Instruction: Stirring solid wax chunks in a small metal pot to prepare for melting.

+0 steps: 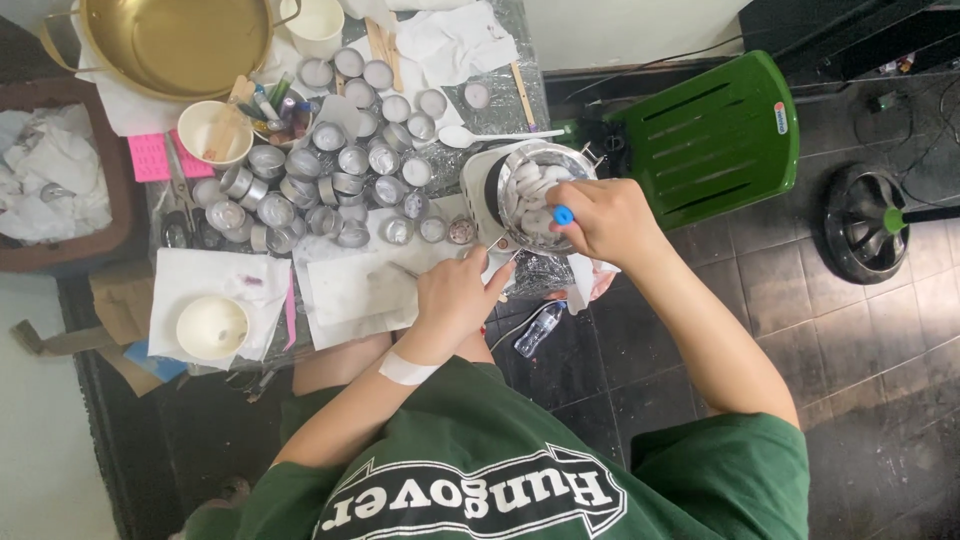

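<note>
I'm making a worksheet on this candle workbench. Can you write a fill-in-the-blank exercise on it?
1. The right hand holds a tool with a ____ tip over the metal pot.
2. The chair beside the table is ____.
3. A white ____ lies above the pot.
4. The left hand rests on white ____.

Missing: blue; green; spoon; paper

The left hand (455,292) lies knuckles up in front of the body, fingers loosely curled and pointing forward and to the right, with a white bandage strip across the wrist and the bare forearm running back to a green sleeve. The right hand (603,218) reaches further out with the elbow bent, its fingers closed in a fist-like grip, thumb side turned toward the left hand.
</note>
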